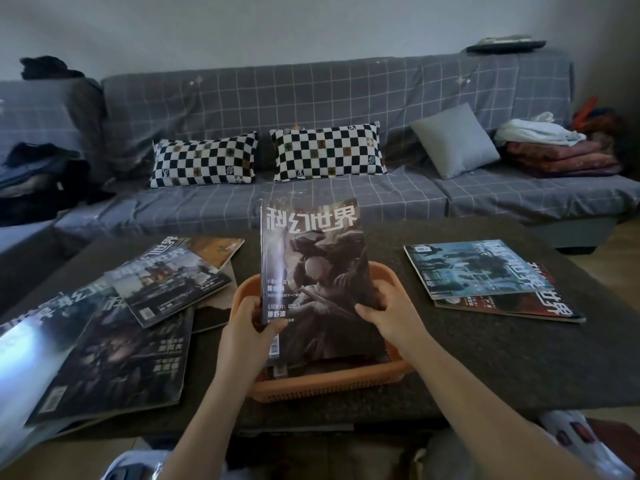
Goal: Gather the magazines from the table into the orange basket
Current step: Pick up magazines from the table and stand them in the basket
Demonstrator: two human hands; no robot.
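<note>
Nearest me, both forearms reach over the table edge, and the left hand point(247, 327) pinches the spine side of the upright magazine point(315, 278) while the right hand point(384, 315) grips its opposite edge, fingers wrapped behind the cover. It stands on end inside the orange basket point(332, 382), bottom edge down among what look like other copies already stowed; holding it by both sides probably keeps the floppy pages straight while it is lowered or squared up. Its cover reads 科幻世界 in large white characters, with a barcode near the lower left and smaller lines I can only partly make out. To the left, a loose stack of magazines point(114, 327) lies fanned over the dark table point(502, 358), the same title showing on several, barcodes facing me. To the right two more magazines point(485, 271) lie overlapped, a bluish cover on a reddish one. So plenty remains to gather. Beyond stands a grey grid-patterned sofa point(311, 91) with two checkered pillows point(204, 159).
</note>
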